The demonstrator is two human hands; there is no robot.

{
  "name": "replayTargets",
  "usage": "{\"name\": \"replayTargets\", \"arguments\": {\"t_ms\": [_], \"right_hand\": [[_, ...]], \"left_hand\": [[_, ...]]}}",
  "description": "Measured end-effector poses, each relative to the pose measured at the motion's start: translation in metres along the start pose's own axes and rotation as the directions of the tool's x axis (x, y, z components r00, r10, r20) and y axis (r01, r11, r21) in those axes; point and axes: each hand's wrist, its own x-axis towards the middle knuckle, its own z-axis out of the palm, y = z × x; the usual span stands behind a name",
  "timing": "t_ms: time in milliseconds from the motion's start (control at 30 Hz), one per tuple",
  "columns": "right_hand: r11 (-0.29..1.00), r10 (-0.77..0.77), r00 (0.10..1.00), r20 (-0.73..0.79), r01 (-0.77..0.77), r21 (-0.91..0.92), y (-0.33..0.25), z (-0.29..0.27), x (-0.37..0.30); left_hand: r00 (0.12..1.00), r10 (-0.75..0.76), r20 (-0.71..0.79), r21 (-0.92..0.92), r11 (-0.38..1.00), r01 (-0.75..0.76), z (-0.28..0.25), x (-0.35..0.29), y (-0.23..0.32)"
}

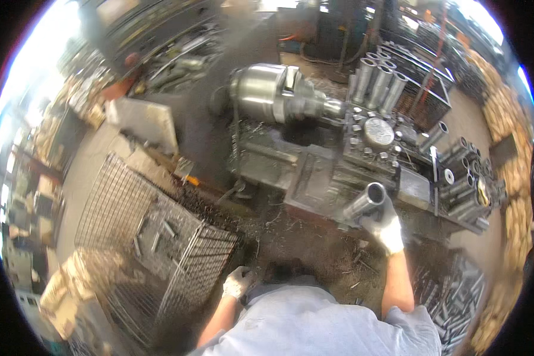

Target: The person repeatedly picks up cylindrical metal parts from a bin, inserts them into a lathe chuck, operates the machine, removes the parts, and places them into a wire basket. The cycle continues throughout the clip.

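My right hand, in a white glove, is closed round a metal tube. The tube tilts with its open end up, over the front of the lathe bed. My left hand, gloved too, hangs low beside my body near the wire basket; its fingers are curled and nothing shows in them. Ahead of me is the lathe's shiny chuck. To its right stands the tool post with its round top and several bolts.
Several upright tubes stand behind the tool post. More tubes are stacked at the right end of the lathe. Loose metal pieces lie in a heap at lower right. Sacks line the right side; a metal plate leans at left.
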Motion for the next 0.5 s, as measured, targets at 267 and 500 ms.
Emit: {"name": "replayTargets", "arguments": {"t_ms": [267, 500], "right_hand": [[0.972, -0.121, 0.951, 0.284, 0.055, 0.228, -0.067, 0.127, -0.038], [0.738, -0.479, 0.24, 0.844, 0.631, 0.24, -0.171, 0.345, -0.249]], "left_hand": [[0.958, -0.224, -0.176, -0.187, 0.964, 0.191, 0.039, -0.117, -0.133], [0.725, -0.654, -0.216, -0.633, 0.659, 0.406, 0.106, -0.3, -0.29]]}}
